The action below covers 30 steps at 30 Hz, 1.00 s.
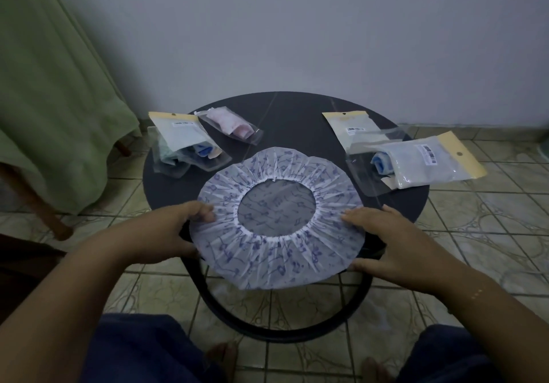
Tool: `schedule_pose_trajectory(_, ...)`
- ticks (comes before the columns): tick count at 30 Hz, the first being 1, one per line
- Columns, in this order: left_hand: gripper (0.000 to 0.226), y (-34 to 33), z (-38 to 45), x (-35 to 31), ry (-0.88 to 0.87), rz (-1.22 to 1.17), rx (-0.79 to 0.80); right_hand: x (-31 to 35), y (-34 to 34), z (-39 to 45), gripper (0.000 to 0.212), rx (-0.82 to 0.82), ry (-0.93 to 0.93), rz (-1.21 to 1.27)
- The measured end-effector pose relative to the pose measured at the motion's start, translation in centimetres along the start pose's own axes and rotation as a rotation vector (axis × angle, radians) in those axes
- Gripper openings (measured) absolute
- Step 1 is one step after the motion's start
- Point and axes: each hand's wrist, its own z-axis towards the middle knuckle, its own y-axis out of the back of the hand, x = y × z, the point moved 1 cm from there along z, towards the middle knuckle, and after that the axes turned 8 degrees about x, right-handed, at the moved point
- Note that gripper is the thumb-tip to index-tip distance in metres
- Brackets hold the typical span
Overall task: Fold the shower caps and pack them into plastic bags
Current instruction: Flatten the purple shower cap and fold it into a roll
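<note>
Shower cap [279,219], white with blue flower print, lies spread flat and round on the near half of the dark round surface [297,121], its near edge overhanging the rim at 6 o'clock. Elastic opening faces up, dark top showing through the middle.

Left hand [175,234] at the cap's 9 o'clock edge: fingers curled over the top of the ruffle, thumb below, pinching the rim. Right hand [383,240] at 3 o'clock: fingers fairly straight on top of the ruffle, thumb under the cap's edge, gripping it.

Packed bags at 10 o'clock: yellow-header bag [184,139] with a blue roll inside, lying on other clear bags; just beside it toward 11 o'clock, a small clear bag [231,124] with a pink folded cap. At 2 o'clock, an empty-looking header bag [350,130], and partly over it a filled bag [421,160] with a blue roll, its yellow end sticking out past the surface rim.

Tiled floor [475,234] below; green cloth [53,100] draped at 9 o'clock; grey wall [297,26] behind. Bare feet and dark trousers at the bottom edge.
</note>
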Motion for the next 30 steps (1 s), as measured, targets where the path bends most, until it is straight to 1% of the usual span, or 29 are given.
schedule_pose_trajectory(3, 0.024, 0.4, -0.1, 0.1, -0.038, -0.202, -0.027, 0.2, 0.7, 0.1, 0.058, -0.049, -0.021, 0.072)
schedule_pose_trajectory(5, 0.014, 0.8, -0.2, 0.0, 0.006, -0.267, -0.091, 0.2, 1.1, 0.3, 0.046, -0.094, -0.060, 0.119)
schedule_pose_trajectory(7, 0.045, 1.1, -0.1, -0.1, 0.025, -0.279, -0.171, 0.2, 1.2, 0.6, 0.035, -0.128, -0.118, 0.198)
schedule_pose_trajectory(8, 0.053, 1.1, 0.0, -0.2, 0.032, -0.274, -0.211, 0.2, 1.2, 0.9, 0.026, -0.162, -0.139, 0.236)
schedule_pose_trajectory(9, 0.052, 1.2, 0.2, -0.4, 0.035, -0.268, -0.247, 0.2, 1.2, 1.2, 0.014, -0.200, -0.161, 0.276)
schedule_pose_trajectory(12, 0.043, 1.3, 1.0, -0.9, 0.079, -0.275, -0.334, 0.0, 1.2, 2.0, 0.017, -0.283, -0.242, 0.349)
schedule_pose_trajectory(15, 0.043, 1.4, 2.0, -1.2, 0.116, -0.235, -0.397, 0.0, 1.2, 3.0, 0.026, -0.336, -0.306, 0.389)
schedule_pose_trajectory(19, 0.042, 1.5, 2.9, -1.5, 0.188, -0.168, -0.412, 0.0, 0.9, 4.2, 0.032, -0.351, -0.385, 0.371)
schedule_pose_trajectory(25, 0.039, 1.2, 4.7, -1.0, 0.326, -0.038, -0.355, 0.1, 1.0, 5.6, 0.024, -0.312, -0.546, 0.369)
schedule_pose_trajectory(27, 0.035, 1.2, 4.9, -1.0, 0.379, 0.029, -0.362, 0.5, 1.0, 5.7, 0.018, -0.333, -0.549, 0.334)
schedule_pose_trajectory(28, 0.034, 1.3, 4.8, -1.2, 0.408, 0.079, -0.382, 0.8, 0.9, 5.7, 0.018, -0.351, -0.542, 0.303)
schedule_pose_trajectory(30, 0.037, 1.4, 4.2, -1.8, 0.449, 0.196, -0.464, 1.1, 0.9, 5.7, 0.038, -0.402, -0.536, 0.179)
